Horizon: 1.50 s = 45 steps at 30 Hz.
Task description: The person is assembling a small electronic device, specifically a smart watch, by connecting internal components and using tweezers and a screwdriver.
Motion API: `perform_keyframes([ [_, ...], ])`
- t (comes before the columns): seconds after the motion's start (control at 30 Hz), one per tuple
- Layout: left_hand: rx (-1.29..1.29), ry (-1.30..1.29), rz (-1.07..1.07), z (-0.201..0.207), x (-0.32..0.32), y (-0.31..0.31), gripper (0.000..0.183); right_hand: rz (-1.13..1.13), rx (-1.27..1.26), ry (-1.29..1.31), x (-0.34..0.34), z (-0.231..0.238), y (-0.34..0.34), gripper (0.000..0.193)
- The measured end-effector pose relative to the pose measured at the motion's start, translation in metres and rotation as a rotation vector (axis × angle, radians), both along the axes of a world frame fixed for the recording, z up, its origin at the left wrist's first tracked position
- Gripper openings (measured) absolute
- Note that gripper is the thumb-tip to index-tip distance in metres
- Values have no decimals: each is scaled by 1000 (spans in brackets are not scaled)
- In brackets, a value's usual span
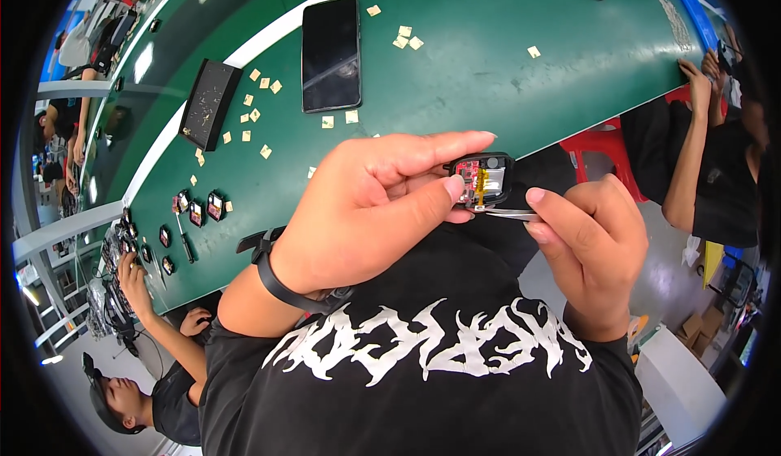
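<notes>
My left hand (382, 204) is closed around a small black device casing (506, 167), its thumb pressing on the near left side. Inside the casing show a red circuit board (467, 171), a strip of yellow tape and a silvery block (495, 181). Between the thumb and fingers of my right hand (590, 240) is a pair of metal tweezers (512, 213). Their tips reach the lower edge of the casing, at a small pale piece (480, 209); whether they grip it I cannot tell. A black band circles my left wrist.
On the green table (455, 82) lie a dark phone-like slab (331, 57), a black tray (210, 104) and scattered small yellowish squares (404, 31). Several open device casings (215, 205) and a screwdriver (185, 240) are at left. Co-workers sit left and right; a red stool (598, 147) stands at right.
</notes>
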<state>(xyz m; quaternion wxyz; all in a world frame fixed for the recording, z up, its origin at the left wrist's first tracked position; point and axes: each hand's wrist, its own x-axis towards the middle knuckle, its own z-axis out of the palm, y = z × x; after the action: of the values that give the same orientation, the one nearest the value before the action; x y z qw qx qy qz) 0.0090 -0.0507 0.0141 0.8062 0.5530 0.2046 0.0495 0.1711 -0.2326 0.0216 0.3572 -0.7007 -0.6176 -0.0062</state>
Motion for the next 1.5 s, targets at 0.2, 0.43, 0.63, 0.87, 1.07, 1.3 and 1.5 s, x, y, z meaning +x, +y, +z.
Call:
perform_keyframes([
  [0.2, 6, -38, -40, -1, -4, 1, 42, -65, 18, -106, 1, -2, 0, 35],
  [0.43, 12, -53, -62, -4, -3, 2, 45, -21, -64, -114, -1, 2, 4, 32],
  [0.63, -37, -60, -71, -4, -2, 1, 48, -19, -39, -141, 3, -1, 5, 33],
  [0.87, 2, -34, -46, -3, -3, -1, 46, 18, -70, -193, 2, 3, 9, 35],
  [1.07, -67, -73, -86, -5, -4, 3, 46, 28, -37, -169, 4, -1, 11, 34],
  [1.3, -17, -31, -63, -2, -4, 3, 48, 20, -88, -207, 1, 6, 9, 35],
  [1.5, 7, -37, -72, -5, -4, 4, 49, -7, -112, -158, -3, 3, 11, 29],
])
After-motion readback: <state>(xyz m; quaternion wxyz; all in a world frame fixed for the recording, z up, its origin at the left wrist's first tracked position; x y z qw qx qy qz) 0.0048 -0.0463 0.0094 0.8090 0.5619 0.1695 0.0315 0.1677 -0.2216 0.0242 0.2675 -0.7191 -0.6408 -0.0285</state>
